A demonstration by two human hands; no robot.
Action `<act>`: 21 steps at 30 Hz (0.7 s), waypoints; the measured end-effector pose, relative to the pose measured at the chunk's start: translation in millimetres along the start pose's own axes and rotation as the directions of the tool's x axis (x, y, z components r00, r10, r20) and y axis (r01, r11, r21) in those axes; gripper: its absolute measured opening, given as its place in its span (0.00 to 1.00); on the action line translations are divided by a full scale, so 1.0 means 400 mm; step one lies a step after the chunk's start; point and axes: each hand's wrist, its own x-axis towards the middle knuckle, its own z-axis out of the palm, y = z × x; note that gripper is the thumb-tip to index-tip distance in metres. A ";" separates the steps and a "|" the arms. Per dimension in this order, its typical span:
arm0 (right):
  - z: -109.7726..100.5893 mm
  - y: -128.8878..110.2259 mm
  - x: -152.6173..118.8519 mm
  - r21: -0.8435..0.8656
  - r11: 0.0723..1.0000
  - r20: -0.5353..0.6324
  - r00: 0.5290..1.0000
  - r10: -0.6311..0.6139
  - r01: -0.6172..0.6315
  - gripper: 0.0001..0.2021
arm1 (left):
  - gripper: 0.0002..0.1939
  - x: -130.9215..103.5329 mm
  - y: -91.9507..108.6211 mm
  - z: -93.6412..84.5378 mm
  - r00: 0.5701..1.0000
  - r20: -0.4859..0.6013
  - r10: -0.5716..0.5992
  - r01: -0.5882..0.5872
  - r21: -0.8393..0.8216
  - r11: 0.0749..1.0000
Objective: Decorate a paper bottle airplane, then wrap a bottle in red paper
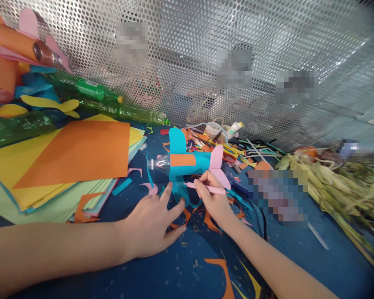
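Note:
A clear plastic bottle [162,163] lies on its side, wrapped in blue paper [203,162] with an orange paper strip [182,160] along it. Blue wing-like pieces stick out on both sides, and pink paper fins [217,157] sit at its right end. My left hand [154,218] rests with fingers spread, its fingertips at the lower blue wing [180,193]. Between the fingers of my right hand [213,199] is a pink marker [207,188], its tip pointing left close to that wing. Whether the tip touches the paper I cannot tell.
A stack of coloured paper [77,153] lies at left, with green bottles [134,113] behind it. Paper scraps [224,276] litter the blue table [162,276]. Dried husks [324,187] lie at right. A perforated metal panel [187,37] rises at the back.

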 end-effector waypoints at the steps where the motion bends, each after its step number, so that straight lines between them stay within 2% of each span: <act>1: 0.000 0.001 0.001 -0.005 1.000 -0.004 1.000 -0.008 0.008 0.12 | 0.27 0.001 0.000 0.000 1.000 0.000 -0.001 0.001 -0.002 1.000; 21: -0.003 0.010 0.002 -0.022 1.000 0.074 0.997 0.009 -0.008 0.14 | 0.27 0.002 0.001 -0.003 1.000 0.007 -0.003 0.003 -0.014 1.000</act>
